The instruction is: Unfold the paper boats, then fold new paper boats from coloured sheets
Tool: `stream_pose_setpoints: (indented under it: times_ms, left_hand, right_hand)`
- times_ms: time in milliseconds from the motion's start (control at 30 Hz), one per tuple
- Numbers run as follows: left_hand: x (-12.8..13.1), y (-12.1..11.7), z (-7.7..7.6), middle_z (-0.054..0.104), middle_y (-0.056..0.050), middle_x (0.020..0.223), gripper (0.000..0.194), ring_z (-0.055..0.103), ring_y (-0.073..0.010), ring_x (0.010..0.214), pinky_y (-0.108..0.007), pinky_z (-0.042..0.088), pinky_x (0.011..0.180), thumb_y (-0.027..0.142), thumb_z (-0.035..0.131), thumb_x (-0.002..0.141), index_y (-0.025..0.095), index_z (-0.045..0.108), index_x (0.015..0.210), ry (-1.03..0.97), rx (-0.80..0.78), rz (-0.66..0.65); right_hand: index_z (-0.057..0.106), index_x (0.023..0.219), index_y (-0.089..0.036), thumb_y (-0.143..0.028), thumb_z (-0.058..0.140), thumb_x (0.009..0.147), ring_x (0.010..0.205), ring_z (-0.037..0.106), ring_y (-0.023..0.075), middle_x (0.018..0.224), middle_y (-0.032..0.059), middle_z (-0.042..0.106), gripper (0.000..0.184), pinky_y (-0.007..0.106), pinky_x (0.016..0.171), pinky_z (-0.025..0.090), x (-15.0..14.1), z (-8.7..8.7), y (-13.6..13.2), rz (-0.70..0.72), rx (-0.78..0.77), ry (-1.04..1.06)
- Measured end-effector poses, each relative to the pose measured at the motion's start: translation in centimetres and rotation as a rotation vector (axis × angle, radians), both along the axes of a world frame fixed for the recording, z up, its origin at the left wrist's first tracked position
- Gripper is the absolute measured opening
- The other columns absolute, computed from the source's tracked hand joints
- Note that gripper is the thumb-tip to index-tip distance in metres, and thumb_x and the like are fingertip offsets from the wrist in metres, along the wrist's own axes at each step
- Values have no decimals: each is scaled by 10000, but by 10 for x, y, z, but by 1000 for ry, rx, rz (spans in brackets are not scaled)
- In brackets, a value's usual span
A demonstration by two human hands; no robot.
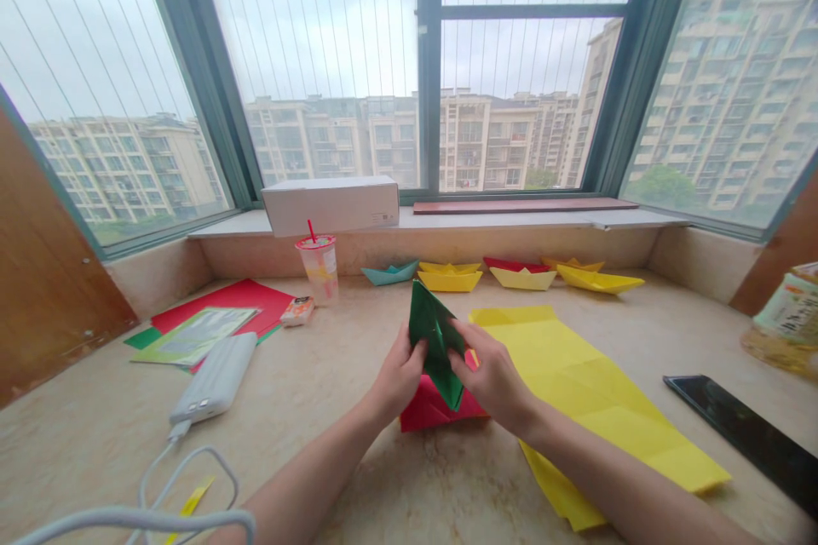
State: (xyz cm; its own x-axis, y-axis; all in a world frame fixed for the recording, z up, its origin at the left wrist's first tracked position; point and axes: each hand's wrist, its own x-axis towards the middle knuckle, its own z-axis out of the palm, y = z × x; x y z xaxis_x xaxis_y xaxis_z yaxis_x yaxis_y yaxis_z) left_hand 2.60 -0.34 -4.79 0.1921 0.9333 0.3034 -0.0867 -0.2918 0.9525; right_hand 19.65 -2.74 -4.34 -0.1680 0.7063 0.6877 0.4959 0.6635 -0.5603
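A folded green paper [434,332], diamond-like in outline and slightly parted along its middle, is held up between both hands. My left hand [404,368] grips its left side, thumb on the near face. On the right side my right hand [489,362] pinches it, with thumb and fingers on the paper. Beneath it on the counter lies a folded red paper [425,410], partly covered by the green one and my hands. Creased yellow sheets [588,383] spread out to the right, partly under my right forearm.
Several paper boats [451,277] line the back of the counter [307,460]. A drink cup [318,268], red and green sheets [223,302], a small orange packet [297,311] and a white power bank [216,379] with a cable stand left. A phone [745,434] and plastic jar [783,324] are right.
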Motion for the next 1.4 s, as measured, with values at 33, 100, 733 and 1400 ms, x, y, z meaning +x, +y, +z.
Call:
stream_pose_setpoints:
  times_ms: [33, 100, 733, 1400]
  left_hand:
    - [0, 0, 0, 643, -103, 1190, 440, 588, -263, 1121, -382, 476, 971, 430, 602, 869, 168, 545, 1217, 15, -6, 9]
    - [-1, -1, 3, 660, -101, 1160, 461, 596, -263, 1108, -375, 476, 965, 437, 641, 846, 162, 552, 1205, 19, -25, 24]
    - [-13, -3, 21, 635, 2, 763, 263, 605, -156, 649, -249, 469, 594, 430, 596, 865, 192, 554, 968, 359, 239, 242]
    - [-11, -8, 33, 756, -111, 985, 366, 695, -297, 976, -442, 520, 929, 356, 723, 772, 122, 697, 1051, -240, -197, -200]
  right_hand:
    - [548, 1323, -205, -125, 552, 852, 1087, 636, 247, 1182, 99, 667, 477, 396, 950, 533, -1, -1, -1, 12, 3, -1]
    - [538, 1347, -202, -114, 546, 854, 1130, 625, 250, 1233, 105, 655, 501, 402, 976, 519, -4, -2, -4, 24, 7, -2]
    - [404, 1451, -241, -138, 532, 865, 1090, 623, 260, 1231, 122, 604, 609, 415, 939, 544, -11, -4, -13, -3, 42, -94]
    - [538, 1187, -188, -400, 695, 784, 944, 678, 230, 1050, 93, 713, 481, 386, 839, 537, 18, 11, 21, 157, -415, 539]
